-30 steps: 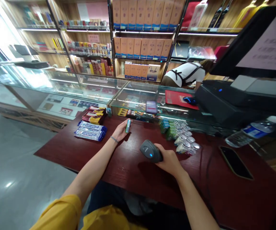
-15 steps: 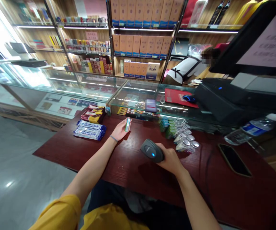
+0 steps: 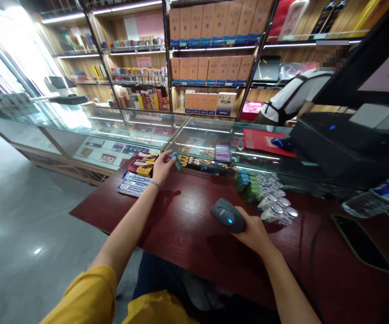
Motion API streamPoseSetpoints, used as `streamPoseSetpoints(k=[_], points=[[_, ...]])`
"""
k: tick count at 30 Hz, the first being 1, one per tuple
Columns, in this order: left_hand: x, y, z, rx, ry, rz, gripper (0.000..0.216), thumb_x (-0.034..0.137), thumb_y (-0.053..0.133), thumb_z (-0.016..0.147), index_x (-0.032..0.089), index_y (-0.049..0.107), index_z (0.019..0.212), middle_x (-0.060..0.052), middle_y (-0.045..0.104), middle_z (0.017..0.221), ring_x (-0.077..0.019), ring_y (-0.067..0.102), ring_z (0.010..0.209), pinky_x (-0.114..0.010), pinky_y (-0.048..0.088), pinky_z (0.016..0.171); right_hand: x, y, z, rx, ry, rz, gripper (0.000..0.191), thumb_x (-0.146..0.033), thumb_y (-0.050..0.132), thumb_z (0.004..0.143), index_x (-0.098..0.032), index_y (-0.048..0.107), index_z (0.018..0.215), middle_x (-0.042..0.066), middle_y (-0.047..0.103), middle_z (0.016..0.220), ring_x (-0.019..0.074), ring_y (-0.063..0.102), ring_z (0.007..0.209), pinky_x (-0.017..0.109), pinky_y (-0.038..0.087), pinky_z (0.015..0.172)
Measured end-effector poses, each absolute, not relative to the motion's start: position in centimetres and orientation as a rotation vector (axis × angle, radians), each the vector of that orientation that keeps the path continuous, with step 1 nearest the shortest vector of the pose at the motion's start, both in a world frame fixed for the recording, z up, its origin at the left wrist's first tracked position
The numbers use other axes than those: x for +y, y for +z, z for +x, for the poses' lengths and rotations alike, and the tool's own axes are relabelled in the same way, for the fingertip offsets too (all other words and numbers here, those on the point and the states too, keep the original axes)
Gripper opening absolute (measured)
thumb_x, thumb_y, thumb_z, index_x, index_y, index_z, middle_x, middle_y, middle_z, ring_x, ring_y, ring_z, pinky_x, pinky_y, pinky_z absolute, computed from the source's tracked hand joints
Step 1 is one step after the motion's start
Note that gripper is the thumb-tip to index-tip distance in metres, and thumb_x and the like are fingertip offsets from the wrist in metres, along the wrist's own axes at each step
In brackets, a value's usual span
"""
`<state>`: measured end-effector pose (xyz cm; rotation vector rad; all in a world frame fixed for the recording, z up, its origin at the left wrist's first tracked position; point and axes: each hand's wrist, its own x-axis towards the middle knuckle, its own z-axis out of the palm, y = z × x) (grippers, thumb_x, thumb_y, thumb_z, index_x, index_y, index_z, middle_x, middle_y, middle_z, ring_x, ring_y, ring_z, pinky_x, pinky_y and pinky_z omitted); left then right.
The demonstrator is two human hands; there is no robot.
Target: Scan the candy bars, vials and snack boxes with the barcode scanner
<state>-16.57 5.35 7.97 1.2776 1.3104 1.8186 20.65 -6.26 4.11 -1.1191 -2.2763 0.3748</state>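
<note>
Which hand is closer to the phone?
The right hand. It grips the scanner, left of the phone; the left hand, holding a small green pack, is much farther left.

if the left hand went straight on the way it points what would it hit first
Most likely the glass display case, just beyond the left hand and its small green-and-blue pack; height is unclear, so it might pass over the top.

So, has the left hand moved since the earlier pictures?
Yes: judged against the red-and-yellow packets, the left hand, holding a small green pack, has moved left, nearer them, and forward toward the glass counter.
</note>
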Motion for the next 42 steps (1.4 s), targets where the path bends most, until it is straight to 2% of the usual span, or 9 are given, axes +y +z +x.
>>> streamPoseSetpoints(k=[5, 10, 14, 20, 29, 36, 42], points=[[6.9, 10.8, -23.3, 1.806, 1.307, 1.939, 0.029, 0.024, 0.073, 0.075, 0.018, 0.073, 0.103, -0.008, 0.072, 0.098, -0.0236, 0.064, 0.088, -0.035, 0.048, 0.086, -6.1, 3.8, 20.9, -2.285, 0.353, -1.119, 0.051, -0.024, 0.063, 0.073, -0.025, 0.054, 0.124, 0.003, 0.077, 0.089, 0.0278, 0.076, 0.075, 0.028, 0.050, 0.061], [7.5, 10.5, -26.4, 1.980, 0.783, 2.316, 0.025, 0.018, 0.065, 0.079, 0.022, 0.074, 0.102, -0.009, 0.073, 0.098, -0.0280, 0.065, 0.095, -0.036, 0.045, 0.088, -5.9, 3.5, 21.0, -2.250, 0.336, -1.150, 0.052, -0.023, 0.064, 0.071, -0.025, 0.056, 0.122, 0.001, 0.077, 0.081, 0.0266, 0.075, 0.067, 0.027, 0.049, 0.056], [7.8, 9.6, -26.8, 2.087, 0.583, 2.412, 0.026, 0.023, 0.068, 0.079, 0.022, 0.072, 0.105, -0.012, 0.071, 0.092, -0.0320, 0.064, 0.098, -0.041, 0.042, 0.091, -5.8, 3.6, 21.0, -2.248, 0.337, -1.138, 0.053, -0.023, 0.063, 0.071, -0.026, 0.056, 0.123, 0.002, 0.078, 0.086, 0.0272, 0.075, 0.070, 0.028, 0.050, 0.058], [8.0, 9.0, -26.6, 2.147, 0.430, 2.521, 0.023, 0.024, 0.060, 0.084, 0.022, 0.071, 0.105, -0.016, 0.067, 0.111, -0.0334, 0.058, 0.108, -0.045, 0.038, 0.095, -5.7, 3.2, 21.2, -2.259, 0.335, -1.157, 0.054, -0.025, 0.065, 0.071, -0.027, 0.055, 0.125, 0.004, 0.078, 0.094, 0.0283, 0.076, 0.076, 0.029, 0.052, 0.063], [9.1, 7.9, -26.8, 2.159, 0.488, 2.492, 0.027, 0.022, 0.060, 0.084, 0.023, 0.069, 0.110, -0.016, 0.066, 0.114, -0.0356, 0.055, 0.111, -0.049, 0.034, 0.096, -5.8, 3.6, 21.1, -2.247, 0.309, -1.153, 0.052, -0.025, 0.065, 0.071, -0.026, 0.056, 0.123, 0.003, 0.078, 0.093, 0.0283, 0.076, 0.077, 0.029, 0.053, 0.063], [8.7, 8.1, -26.6, 2.202, 0.473, 2.464, 0.031, 0.023, 0.060, 0.085, 0.024, 0.067, 0.114, -0.013, 0.067, 0.113, -0.0327, 0.056, 0.110, -0.045, 0.037, 0.097, -5.6, 3.7, 21.8, -2.209, 0.269, -1.166, 0.050, -0.026, 0.064, 0.073, -0.024, 0.056, 0.122, 0.004, 0.077, 0.088, 0.0283, 0.076, 0.073, 0.029, 0.051, 0.060], [7.8, 8.7, -22.5, 1.969, 0.837, 2.474, 0.035, 0.022, 0.058, 0.086, 0.023, 0.066, 0.121, -0.013, 0.062, 0.121, -0.0312, 0.054, 0.116, -0.045, 0.039, 0.103, -5.3, 3.8, 23.4, -2.070, 0.218, -1.262, 0.045, -0.033, 0.065, 0.076, -0.022, 0.059, 0.119, 0.005, 0.075, 0.082, 0.0282, 0.074, 0.075, 0.029, 0.051, 0.062]])
